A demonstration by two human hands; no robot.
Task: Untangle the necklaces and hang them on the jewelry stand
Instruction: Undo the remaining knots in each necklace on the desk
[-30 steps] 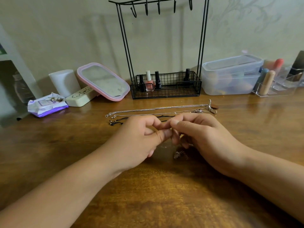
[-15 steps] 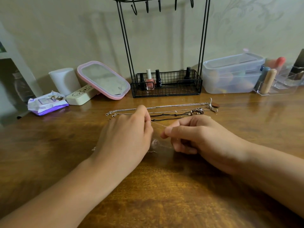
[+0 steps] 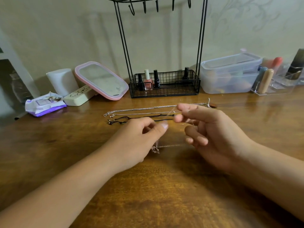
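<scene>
Along the far wall a black wire jewelry stand (image 3: 162, 46) rises bare-hooked from its basket, which holds four polish bottles. Nearer lie two silver chains (image 3: 148, 108) and two black cords (image 3: 139, 118). Both hands hover mid-table: the left hand (image 3: 139, 140) and the right hand (image 3: 213, 132) each pinch a thin pinkish chain (image 3: 164, 146), blurred. Open wood lies nearer.

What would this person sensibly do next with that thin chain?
Probably lift it toward the jewelry stand, whose hooks hang bare. The left hand and right hand pinch the thin chain, which sags between them and looks free of knots.
</scene>
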